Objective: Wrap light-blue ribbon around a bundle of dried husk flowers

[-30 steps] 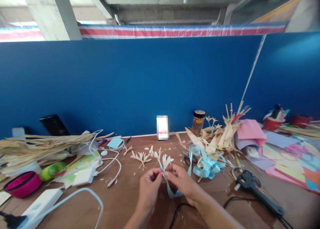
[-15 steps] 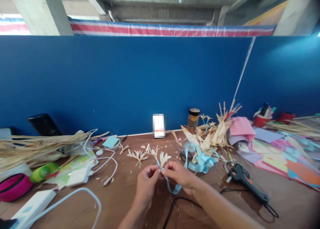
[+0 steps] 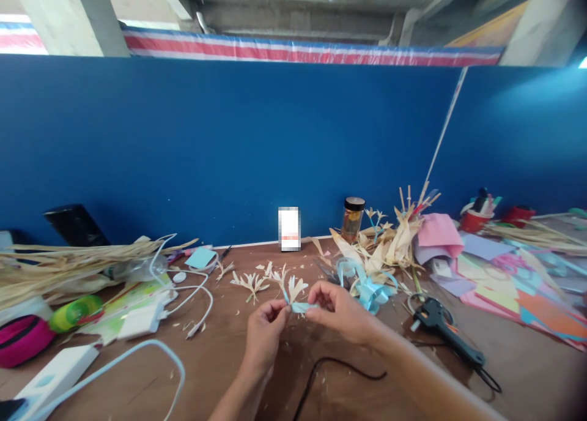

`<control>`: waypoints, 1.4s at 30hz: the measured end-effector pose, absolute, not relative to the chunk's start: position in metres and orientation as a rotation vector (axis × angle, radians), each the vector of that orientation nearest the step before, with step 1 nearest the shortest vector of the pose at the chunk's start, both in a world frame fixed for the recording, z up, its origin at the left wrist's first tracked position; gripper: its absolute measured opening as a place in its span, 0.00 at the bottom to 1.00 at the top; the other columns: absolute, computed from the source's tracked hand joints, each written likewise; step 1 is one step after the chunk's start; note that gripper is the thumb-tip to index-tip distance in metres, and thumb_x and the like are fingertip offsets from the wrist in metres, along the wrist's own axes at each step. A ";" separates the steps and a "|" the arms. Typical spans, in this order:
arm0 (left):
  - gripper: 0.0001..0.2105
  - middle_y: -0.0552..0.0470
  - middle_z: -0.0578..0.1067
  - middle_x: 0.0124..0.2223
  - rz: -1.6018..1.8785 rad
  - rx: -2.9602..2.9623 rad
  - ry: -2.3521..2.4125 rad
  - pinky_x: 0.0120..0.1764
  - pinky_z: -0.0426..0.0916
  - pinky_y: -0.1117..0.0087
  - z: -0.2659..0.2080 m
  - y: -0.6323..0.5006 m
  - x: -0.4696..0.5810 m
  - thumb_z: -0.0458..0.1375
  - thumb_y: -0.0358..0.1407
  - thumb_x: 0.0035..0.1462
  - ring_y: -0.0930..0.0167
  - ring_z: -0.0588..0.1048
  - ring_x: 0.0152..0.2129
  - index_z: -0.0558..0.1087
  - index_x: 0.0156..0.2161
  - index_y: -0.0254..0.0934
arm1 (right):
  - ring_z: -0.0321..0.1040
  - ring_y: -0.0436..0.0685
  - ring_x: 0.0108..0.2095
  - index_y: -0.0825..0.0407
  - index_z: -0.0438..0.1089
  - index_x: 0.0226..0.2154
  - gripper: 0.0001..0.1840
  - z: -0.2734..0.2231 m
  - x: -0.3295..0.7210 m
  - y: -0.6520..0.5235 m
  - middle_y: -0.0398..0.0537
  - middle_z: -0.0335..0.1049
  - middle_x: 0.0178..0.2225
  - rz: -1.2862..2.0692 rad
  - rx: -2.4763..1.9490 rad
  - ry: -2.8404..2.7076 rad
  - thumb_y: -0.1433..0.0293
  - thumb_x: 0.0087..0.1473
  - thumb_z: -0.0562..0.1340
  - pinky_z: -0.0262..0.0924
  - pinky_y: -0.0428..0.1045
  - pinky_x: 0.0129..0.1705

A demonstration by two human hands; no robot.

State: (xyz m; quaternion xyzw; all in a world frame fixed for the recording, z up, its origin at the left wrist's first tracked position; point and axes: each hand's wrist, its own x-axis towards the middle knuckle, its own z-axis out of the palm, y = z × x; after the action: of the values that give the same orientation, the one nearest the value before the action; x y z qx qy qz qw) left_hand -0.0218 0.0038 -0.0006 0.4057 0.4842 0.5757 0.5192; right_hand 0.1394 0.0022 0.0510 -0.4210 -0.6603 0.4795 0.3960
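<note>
In the middle of the head view, my left hand (image 3: 268, 332) pinches the base of a pale dried-husk flower (image 3: 296, 288). My right hand (image 3: 337, 312) grips a light blue ribbon (image 3: 300, 308), which stretches sideways from the flower's base to my fingers. The ribbon's end at the flower is partly hidden by my left fingertips. Just behind the hands lie another husk flower (image 3: 251, 285) and a husk piece with a blue stem. A loose bundle of light blue ribbon (image 3: 373, 292) sits beyond my right hand.
A black glue gun (image 3: 447, 332) lies at the right, a dark cord (image 3: 321, 366) in front. Dried husks (image 3: 403, 243) and a lidded jar (image 3: 353, 219) stand at the back. Coloured paper (image 3: 518, 292) spreads right; white cables (image 3: 206, 298) and a power strip (image 3: 57, 381) lie left.
My right hand has moved away from my left, drawing the ribbon out straight to the right. The ribbon loop that hung below the hands is gone from there.
</note>
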 end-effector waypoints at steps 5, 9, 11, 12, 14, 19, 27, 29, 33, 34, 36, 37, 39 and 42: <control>0.10 0.55 0.71 0.20 1.395 1.025 1.179 0.21 0.56 0.78 -0.004 0.005 -0.025 0.63 0.37 0.39 0.77 0.63 0.16 0.74 0.27 0.32 | 0.59 0.48 0.23 0.51 0.66 0.31 0.07 0.064 0.145 0.000 0.40 0.63 0.22 0.999 -1.141 -1.831 0.71 0.49 0.54 0.52 0.44 0.26; 0.12 0.56 0.71 0.20 1.442 1.000 1.243 0.21 0.56 0.78 -0.007 0.007 -0.028 0.63 0.39 0.38 0.77 0.63 0.16 0.74 0.28 0.32 | 0.60 0.51 0.26 0.50 0.69 0.30 0.07 0.067 0.150 -0.008 0.42 0.67 0.25 0.734 -1.241 -2.048 0.72 0.43 0.59 0.50 0.45 0.28; 0.13 0.56 0.70 0.19 1.458 0.976 1.268 0.21 0.56 0.78 -0.007 0.009 -0.029 0.63 0.39 0.37 0.78 0.63 0.15 0.74 0.28 0.31 | 0.62 0.52 0.27 0.50 0.69 0.30 0.08 0.069 0.152 -0.016 0.43 0.69 0.27 0.706 -1.237 -2.138 0.72 0.42 0.60 0.51 0.45 0.28; 0.14 0.57 0.69 0.18 1.464 0.963 1.276 0.20 0.56 0.78 -0.007 0.009 -0.029 0.63 0.40 0.36 0.78 0.62 0.15 0.74 0.28 0.31 | 0.62 0.52 0.28 0.50 0.69 0.30 0.08 0.069 0.153 -0.021 0.43 0.70 0.27 0.702 -1.224 -2.181 0.73 0.42 0.60 0.51 0.45 0.29; 0.15 0.59 0.67 0.17 1.476 0.926 1.283 0.19 0.55 0.78 -0.007 0.011 -0.030 0.63 0.41 0.35 0.79 0.61 0.14 0.74 0.28 0.32 | 0.64 0.52 0.29 0.49 0.70 0.31 0.08 0.071 0.156 -0.030 0.43 0.71 0.28 0.713 -1.180 -2.287 0.72 0.43 0.60 0.52 0.45 0.29; 0.14 0.58 0.70 0.21 1.524 0.832 1.261 0.21 0.56 0.79 -0.009 0.017 -0.036 0.64 0.40 0.34 0.80 0.62 0.16 0.73 0.28 0.33 | 0.68 0.54 0.31 0.45 0.71 0.38 0.13 0.070 0.166 -0.042 0.43 0.73 0.33 0.878 -0.958 -2.642 0.66 0.45 0.61 0.54 0.44 0.30; 0.13 0.56 0.72 0.26 1.537 0.741 1.201 0.22 0.58 0.79 -0.005 0.017 -0.039 0.65 0.37 0.35 0.81 0.63 0.17 0.73 0.30 0.33 | 0.66 0.53 0.31 0.49 0.73 0.30 0.08 0.061 0.157 -0.024 0.44 0.72 0.29 0.784 -1.088 -2.394 0.71 0.46 0.59 0.55 0.45 0.33; 0.12 0.57 0.70 0.24 1.498 0.754 1.129 0.21 0.57 0.80 -0.002 0.014 -0.037 0.64 0.37 0.37 0.82 0.63 0.16 0.72 0.29 0.33 | 0.65 0.53 0.29 0.50 0.72 0.29 0.07 0.053 0.149 -0.015 0.43 0.72 0.27 0.811 -1.144 -2.244 0.71 0.46 0.58 0.55 0.45 0.32; 0.11 0.60 0.65 0.18 1.402 0.779 0.994 0.17 0.53 0.81 0.004 0.010 -0.032 0.64 0.36 0.39 0.82 0.60 0.13 0.71 0.29 0.32 | 0.65 0.54 0.30 0.52 0.70 0.31 0.07 0.033 0.124 0.006 0.45 0.71 0.29 0.983 -1.122 -1.843 0.69 0.47 0.58 0.57 0.46 0.33; 0.11 0.60 0.64 0.18 1.389 0.790 0.987 0.17 0.52 0.81 0.005 0.009 -0.032 0.63 0.36 0.39 0.82 0.60 0.13 0.71 0.29 0.32 | 0.65 0.54 0.31 0.53 0.69 0.32 0.08 0.028 0.116 0.010 0.46 0.71 0.30 1.057 -1.092 -1.737 0.68 0.47 0.58 0.57 0.47 0.34; 0.11 0.59 0.65 0.18 1.370 0.809 0.986 0.17 0.52 0.81 0.006 0.009 -0.032 0.63 0.36 0.40 0.82 0.60 0.13 0.71 0.29 0.33 | 0.65 0.54 0.31 0.54 0.69 0.33 0.10 0.023 0.102 0.016 0.46 0.71 0.30 1.191 -1.019 -1.549 0.66 0.46 0.60 0.58 0.47 0.34; 0.10 0.59 0.65 0.18 1.362 0.814 0.982 0.17 0.52 0.81 0.006 0.009 -0.032 0.63 0.36 0.40 0.82 0.60 0.13 0.71 0.29 0.33 | 0.65 0.53 0.31 0.54 0.68 0.33 0.11 0.021 0.097 0.018 0.46 0.70 0.30 1.242 -0.988 -1.476 0.66 0.46 0.61 0.58 0.46 0.33; 0.10 0.59 0.65 0.18 1.348 0.826 0.966 0.17 0.52 0.81 0.005 0.009 -0.033 0.63 0.37 0.41 0.82 0.59 0.13 0.71 0.28 0.33 | 0.64 0.52 0.28 0.55 0.68 0.31 0.12 0.021 0.089 0.019 0.45 0.69 0.27 1.310 -0.939 -1.372 0.64 0.44 0.62 0.58 0.46 0.31; 0.09 0.58 0.65 0.18 1.341 0.863 0.941 0.17 0.51 0.81 0.003 0.009 -0.033 0.63 0.37 0.42 0.83 0.58 0.13 0.71 0.27 0.32 | 0.64 0.52 0.27 0.55 0.68 0.29 0.12 0.022 0.088 0.019 0.45 0.69 0.26 1.387 -0.873 -1.261 0.63 0.44 0.63 0.58 0.45 0.31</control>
State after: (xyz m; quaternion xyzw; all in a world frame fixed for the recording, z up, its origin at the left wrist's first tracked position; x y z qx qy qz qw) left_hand -0.0330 0.0095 0.0029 0.3725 0.4060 0.5789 0.6011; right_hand 0.0880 0.0187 0.0223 -0.3628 -0.5240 0.5762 0.5116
